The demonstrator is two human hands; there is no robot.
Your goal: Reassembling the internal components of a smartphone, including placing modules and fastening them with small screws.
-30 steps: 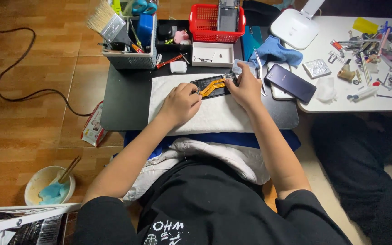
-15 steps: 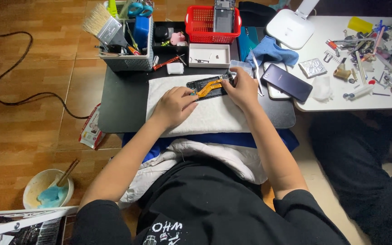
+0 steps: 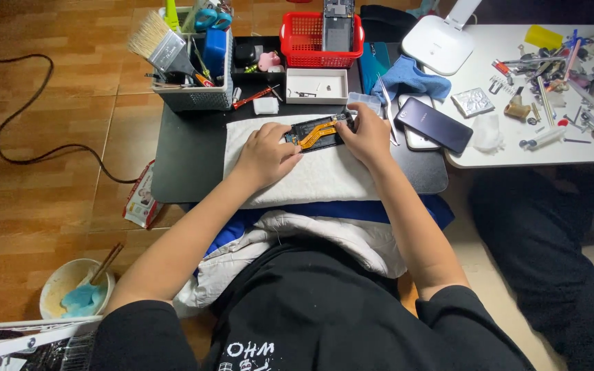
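A person seated at a low black worktop bends over an opened phone [image 3: 319, 131], its dark innards crossed by a bright orange ribbon cable, lying on a nubby white towel [image 3: 311, 177]. The left hand [image 3: 267, 152] rests curled on the towel just left of the phone, fingertips touching its left end. The right hand [image 3: 364, 134] clasps the phone's right end, fingers bent around its edge; whether they pinch a tool cannot be told.

Behind the towel sits a shallow white rectangular tray [image 3: 316, 85], and behind that a red plastic mesh basket [image 3: 302, 34] with a phone frame propped in it. To the towel's back left stands a grey perforated organiser [image 3: 194, 96] bristling with a broad, pale-bristled brush [image 3: 151, 36]. Right of the towel lies a glossy dark smartphone [image 3: 434, 124], near a crumpled blue cloth [image 3: 407, 79] and a rounded white lamp base [image 3: 438, 45]. On the wood floor, well to the towel's left, a white bowl [image 3: 70, 292] holds a blue rag.
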